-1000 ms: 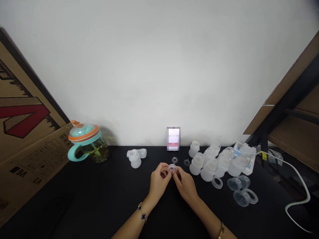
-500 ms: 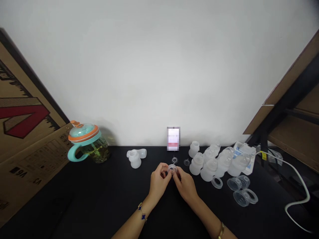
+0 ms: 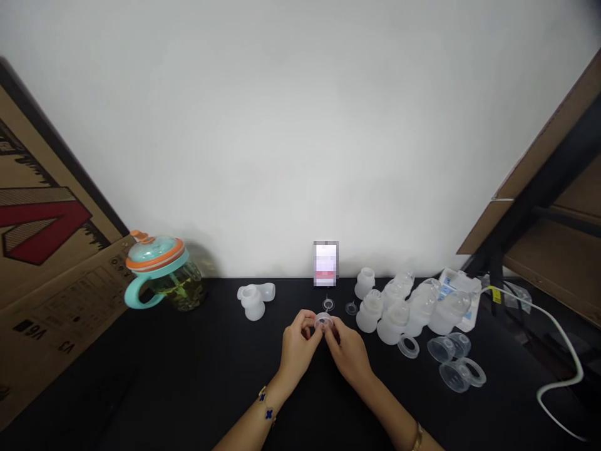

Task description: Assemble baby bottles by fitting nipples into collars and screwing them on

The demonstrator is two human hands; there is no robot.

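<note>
Between the fingertips of my left hand (image 3: pixel 299 341) and my right hand (image 3: pixel 348 349) is a small clear bottle collar ring (image 3: pixel 323 318). Both hands are closed on it, thumbs at the near side; part of the ring is hidden by the fingers. Just beyond it on the black table lies a flat clear ring with a thin stem (image 3: pixel 328 304), and a similar stemmed ring (image 3: pixel 351 307) lies to its right. Several translucent baby bottles (image 3: pixel 394 324) stand to the right of my right hand, some with clear domed caps. A loose collar ring (image 3: pixel 408 346) lies in front of them.
Clear caps (image 3: pixel 454 376) lie at the right, near a white cable (image 3: pixel 558 326). Frosted bottle bodies (image 3: pixel 254 303) are at the left, beside a teal-handled jug (image 3: pixel 157 269). A blurred phone-like screen (image 3: pixel 325 264) leans on the wall; a cardboard box (image 3: pixel 61 300) borders the left.
My view has shifted very slightly. Both hands stay on the clear ring, which looks tilted a little differently between the fingertips. Nothing on the table has been moved.
</note>
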